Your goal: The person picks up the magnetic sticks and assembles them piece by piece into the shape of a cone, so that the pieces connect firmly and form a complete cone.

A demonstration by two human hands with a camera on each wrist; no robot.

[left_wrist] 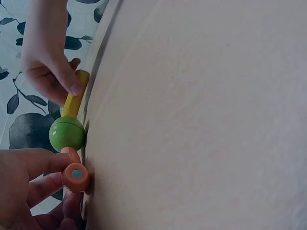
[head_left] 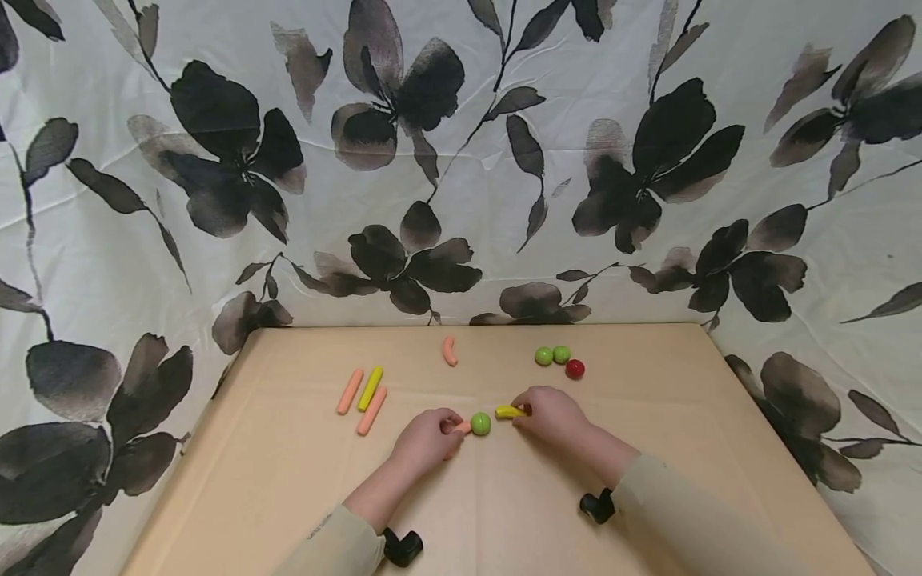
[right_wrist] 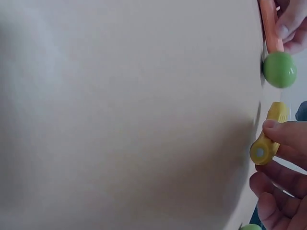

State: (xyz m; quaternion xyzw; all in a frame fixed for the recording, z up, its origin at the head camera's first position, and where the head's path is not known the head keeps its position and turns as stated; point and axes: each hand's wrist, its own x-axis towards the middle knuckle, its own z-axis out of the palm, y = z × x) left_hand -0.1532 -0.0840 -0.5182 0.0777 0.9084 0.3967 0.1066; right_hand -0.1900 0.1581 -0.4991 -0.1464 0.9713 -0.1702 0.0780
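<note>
In the head view my left hand (head_left: 423,438) pinches a salmon-coloured magnetic stick (head_left: 464,427) between thumb and fingers. A green ball (head_left: 480,424) sits at that stick's right end, touching it. My right hand (head_left: 553,414) grips a yellow magnetic stick (head_left: 506,412) just right of the ball. A small gap shows between the yellow stick and the ball in the right wrist view. Grey-blue discs mark the end faces of the salmon stick (left_wrist: 76,178) and the yellow stick (right_wrist: 263,151). Fingers cover part of each stick.
Two salmon sticks (head_left: 350,391) and a yellow stick (head_left: 370,389) lie left on the tan table (head_left: 504,512). A curved salmon piece (head_left: 450,351) lies near the back edge. Two green balls (head_left: 543,356) and a red ball (head_left: 575,369) rest at back right. Floral cloth (head_left: 504,184) hangs behind.
</note>
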